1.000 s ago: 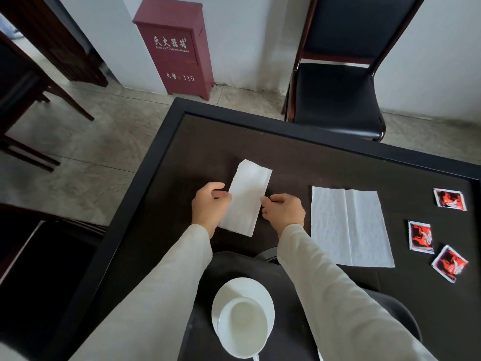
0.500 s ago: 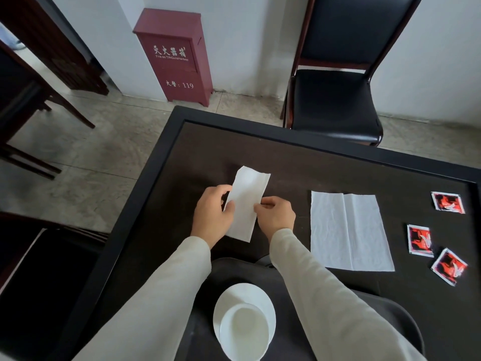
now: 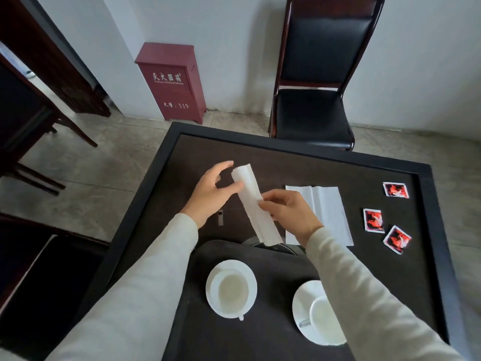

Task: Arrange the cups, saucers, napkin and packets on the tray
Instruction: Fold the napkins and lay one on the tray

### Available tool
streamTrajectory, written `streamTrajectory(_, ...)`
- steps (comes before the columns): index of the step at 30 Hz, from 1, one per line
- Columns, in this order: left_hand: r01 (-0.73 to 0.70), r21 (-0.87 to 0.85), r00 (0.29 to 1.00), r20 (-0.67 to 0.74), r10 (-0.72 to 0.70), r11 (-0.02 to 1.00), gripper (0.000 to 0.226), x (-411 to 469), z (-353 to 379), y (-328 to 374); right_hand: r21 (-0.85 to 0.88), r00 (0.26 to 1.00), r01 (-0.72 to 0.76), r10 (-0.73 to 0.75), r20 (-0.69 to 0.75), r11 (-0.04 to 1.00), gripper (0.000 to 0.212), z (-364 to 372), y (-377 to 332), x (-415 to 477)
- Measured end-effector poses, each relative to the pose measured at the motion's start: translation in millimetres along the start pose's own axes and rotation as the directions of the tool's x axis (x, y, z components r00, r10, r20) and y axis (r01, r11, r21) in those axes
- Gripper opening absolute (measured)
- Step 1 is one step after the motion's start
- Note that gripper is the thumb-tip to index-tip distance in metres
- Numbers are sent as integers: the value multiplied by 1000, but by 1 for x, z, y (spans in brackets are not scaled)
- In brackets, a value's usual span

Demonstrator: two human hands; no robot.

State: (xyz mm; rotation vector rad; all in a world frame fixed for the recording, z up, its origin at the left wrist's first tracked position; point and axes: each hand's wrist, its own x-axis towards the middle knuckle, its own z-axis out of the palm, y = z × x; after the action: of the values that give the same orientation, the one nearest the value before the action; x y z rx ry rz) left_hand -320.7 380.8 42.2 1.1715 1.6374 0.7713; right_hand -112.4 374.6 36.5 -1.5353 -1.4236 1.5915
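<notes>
Currently, the folded napkin (image 3: 253, 204) is held lifted beyond the tray (image 3: 273, 329), above the table (image 3: 286, 162). The right hand (image 3: 289, 213) pinches the strip near its middle between thumb and fingers. The left hand (image 3: 212, 192) steadies the strip's far part with its thumb; its fingers are loosely curled and apart, so it is not clamped on the paper.

Both cups (image 3: 231, 290) already sit on saucers (image 3: 250, 269) on the tray. A second napkin (image 3: 328, 207) lies flat just right of the tray's far edge, with three packets (image 3: 374, 220) farther right.

To complete the fold well, align the long edges before pressing. Run the crease from the pinched point outward. Keep the strip taut; loose tissue will likely skew or tear.
</notes>
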Motion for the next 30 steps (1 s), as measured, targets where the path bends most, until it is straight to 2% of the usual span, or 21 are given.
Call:
streamTrajectory(2,-6,-72,993,117,15,997,57,-16,-8,18,-4,999,19,-19,47,1000,13,-12,-11,-26)
streamTrajectory(6,-38,-56,958,283,52,998,62,-51,-10,51,77,988,72,-82,130,994,20,-32,-27,-72)
streamTrajectory(9,20,-94,924,381,17,995,54,-78,-4,68,124,981,102,-121,154,987,18,-45,-34,-103)
streamTrajectory(12,71,-146,909,417,-3,987,51,-107,9,76,200,971,109,-147,187,974,16,-60,-37,-133)
streamTrajectory(16,103,-209,898,440,0,973,59,-138,30,77,330,951,72,-164,262,941,26,-83,-33,-169)
streamTrajectory(21,101,-356,786,601,145,929,72,-178,59,82,436,954,38,-162,252,899,32,-113,-24,-214)
streamTrajectory(23,76,-351,777,607,165,933,60,-194,73,87,443,949,39,-172,264,896,32,-124,-20,-231)
streamTrajectory(25,69,-338,806,573,147,939,46,-207,86,92,449,951,34,-167,261,893,36,-133,-15,-245)
streamTrajectory(30,57,-373,875,465,134,926,30,-235,102,92,463,962,3,-129,239,886,31,-141,9,-272)
